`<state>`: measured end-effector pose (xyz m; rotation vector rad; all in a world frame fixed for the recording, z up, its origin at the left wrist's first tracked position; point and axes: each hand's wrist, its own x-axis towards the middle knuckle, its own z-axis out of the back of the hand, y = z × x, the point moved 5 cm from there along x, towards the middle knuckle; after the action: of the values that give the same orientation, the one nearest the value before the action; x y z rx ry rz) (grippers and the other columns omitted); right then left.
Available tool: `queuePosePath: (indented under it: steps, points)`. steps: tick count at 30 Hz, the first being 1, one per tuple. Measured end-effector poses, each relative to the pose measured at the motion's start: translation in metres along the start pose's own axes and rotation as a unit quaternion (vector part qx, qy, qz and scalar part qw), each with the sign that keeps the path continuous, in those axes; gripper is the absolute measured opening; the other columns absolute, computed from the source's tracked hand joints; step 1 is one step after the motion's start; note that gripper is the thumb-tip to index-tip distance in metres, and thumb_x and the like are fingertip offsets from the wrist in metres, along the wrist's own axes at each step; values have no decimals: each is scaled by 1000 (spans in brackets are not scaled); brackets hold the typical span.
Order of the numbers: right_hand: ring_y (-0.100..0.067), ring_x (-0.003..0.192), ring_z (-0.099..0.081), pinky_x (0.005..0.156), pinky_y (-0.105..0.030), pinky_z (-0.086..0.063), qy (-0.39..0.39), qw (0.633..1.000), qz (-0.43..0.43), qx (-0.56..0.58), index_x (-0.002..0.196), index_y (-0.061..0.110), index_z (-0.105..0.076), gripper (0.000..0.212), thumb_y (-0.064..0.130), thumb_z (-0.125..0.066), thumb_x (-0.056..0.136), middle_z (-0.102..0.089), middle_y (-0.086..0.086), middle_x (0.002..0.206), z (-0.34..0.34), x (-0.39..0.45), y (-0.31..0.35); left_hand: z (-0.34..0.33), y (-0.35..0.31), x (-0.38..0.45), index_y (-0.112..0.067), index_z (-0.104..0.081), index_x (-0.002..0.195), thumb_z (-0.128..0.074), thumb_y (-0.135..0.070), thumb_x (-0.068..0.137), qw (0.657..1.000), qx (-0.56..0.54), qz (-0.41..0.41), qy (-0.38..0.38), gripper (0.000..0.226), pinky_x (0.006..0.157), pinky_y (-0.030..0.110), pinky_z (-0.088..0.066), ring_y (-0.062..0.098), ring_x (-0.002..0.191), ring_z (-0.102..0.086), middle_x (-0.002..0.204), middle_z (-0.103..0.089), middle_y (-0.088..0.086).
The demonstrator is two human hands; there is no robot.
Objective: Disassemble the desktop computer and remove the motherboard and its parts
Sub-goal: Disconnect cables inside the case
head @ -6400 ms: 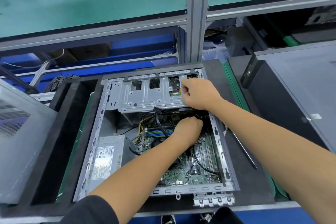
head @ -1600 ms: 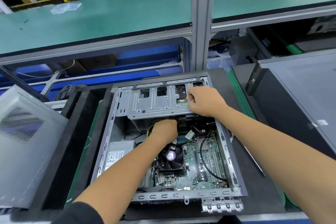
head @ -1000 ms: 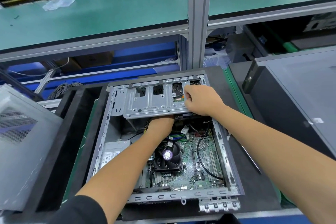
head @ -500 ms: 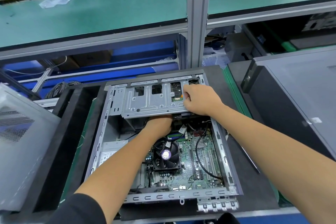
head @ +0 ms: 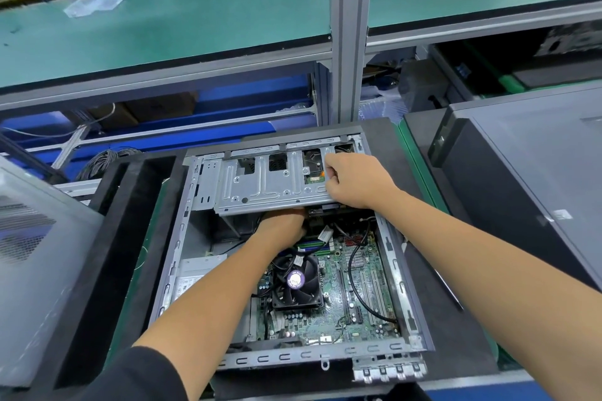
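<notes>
An open desktop computer case lies flat at the table's near edge, its motherboard exposed. My right hand grips the metal drive cage. My left hand reaches beneath it; I cannot tell its grasp.

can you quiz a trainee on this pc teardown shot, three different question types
1. True or false: the motherboard is already out of the computer case.
2. Which hand grips the drive cage? A left B right
3. Fill in: the left hand reaches in under the ____.

Key: 1 false, it sits inside beside the CPU fan. 2 B, the right hand. 3 drive cage.
</notes>
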<state>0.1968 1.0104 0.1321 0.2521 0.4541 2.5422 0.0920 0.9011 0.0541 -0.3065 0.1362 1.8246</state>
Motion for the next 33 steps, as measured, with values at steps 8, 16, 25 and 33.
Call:
queuePosePath:
  steps: [8,16,25,33]
  points:
    - [-21,64,-48,50,-29,-28,-1,1000,4,-7,78,20,-45,4,18,-46,81,-56,1,73,2,0,1,-2,0,1,-3,-55,112,-56,-19,91,1000,-7,10,-3,26,72,32,-42,35,98,-58,113,-60,18]
    - [-20,61,-45,49,-29,-26,1,1000,6,-8,77,19,-44,5,17,-45,82,-53,1,72,1,0,3,-4,2,0,-6,-56,108,-55,-19,90,999,-25,24,2,22,67,30,-39,33,90,-58,107,-61,16]
    - [-16,55,-39,49,-29,-23,3,1000,6,-17,74,22,-38,13,18,-44,84,-49,2,67,1,-1,4,-9,1,-3,-14,-43,82,-52,-17,92,997,-56,45,30,13,62,31,-41,26,70,-47,76,-46,4]
    - [-23,57,-50,52,-31,-34,20,998,28,-61,85,16,-46,7,21,-43,89,-57,-4,79,-3,-1,5,-12,2,0,-16,-43,89,-50,-18,93,995,-61,53,52,8,65,31,-41,27,75,-48,80,-45,4]
